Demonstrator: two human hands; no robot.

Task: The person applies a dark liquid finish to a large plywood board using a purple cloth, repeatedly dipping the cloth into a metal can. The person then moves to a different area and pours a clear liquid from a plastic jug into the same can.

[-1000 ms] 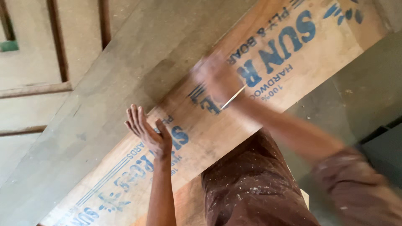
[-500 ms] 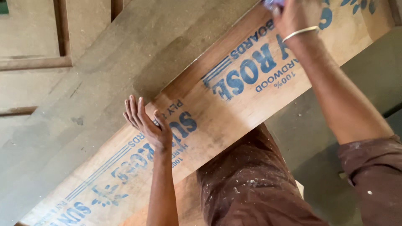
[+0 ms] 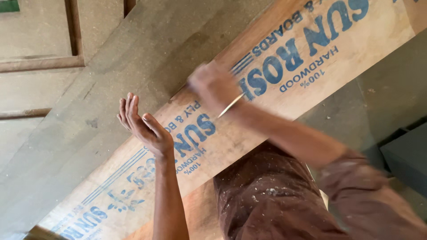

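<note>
Since the frame half a second back, the right hand (image 3: pixel 212 84) has come down from the top edge of the picture to the middle of the plywood board (image 3: pixel 284 75), and it is smeared by motion blur. Its fingers look curled inward, but the blur hides whether they grip anything, so that cannot be told. Just below it a thin pale bangle (image 3: pixel 230 105) crosses the wrist, and the forearm runs from there toward the lower right of the frame, ending in a brown sleeve (image 3: pixel 369 195) dusted with pale specks.

The left hand (image 3: pixel 143 124) has lifted a little: its fingers (image 3: pixel 129 109) are straight and pressed close together, pointing toward the upper left, with the thumb held out to the side. The edge of the palm rests on or just over the board, near its upper-left edge; contact cannot be made out for certain. The bare left forearm drops straight to the bottom of the frame.

The board itself lies as a long diagonal band from the lower left to the upper right, reddish brown with blue printing. Grey flat surface (image 3: pixel 89 133) lies beside it at the left, and brown speckled trousers (image 3: pixel 267 200) fill the lower middle.
</note>
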